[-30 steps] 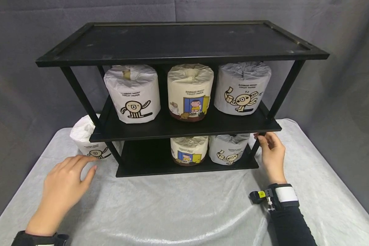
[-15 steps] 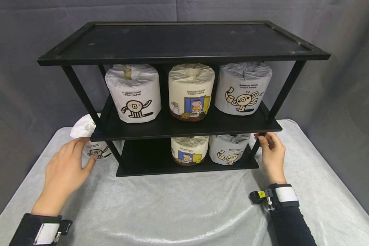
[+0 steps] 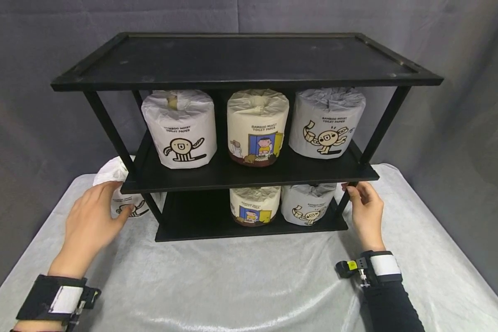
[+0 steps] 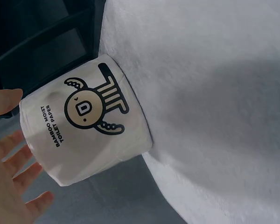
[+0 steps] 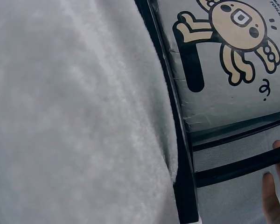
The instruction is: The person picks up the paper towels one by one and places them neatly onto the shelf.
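Observation:
In the head view my left hand [image 3: 92, 220] reaches to a white toilet roll [image 3: 128, 203] in printed paper wrap, standing on the cloth left of the black shelf rack. From the left wrist view, my thumb [image 4: 7, 100] is at the top edge of this toilet roll [image 4: 86, 121], with the other fingers spread along its far side; whether they press on it I cannot tell. My right hand [image 3: 367, 214] holds the rack's lower right post [image 3: 343, 200] between thumb and fingers. In the right wrist view only some fingertips [image 5: 270, 196] show beside the post [image 5: 238, 169].
The rack's middle shelf [image 3: 232, 177] bears three wrapped rolls side by side. Two more, a cream roll [image 3: 255, 207] and a grey-white roll [image 3: 309, 205], stand on the bottom shelf [image 3: 199, 221], right of a bare stretch. Its top board [image 3: 249, 60] overhangs them. Grey cloth [image 3: 232, 276] covers the table.
My left hand has moved forward and slightly right, from in front of the loose roll to beside its top. My right hand stays at the post. The rolls have not moved.

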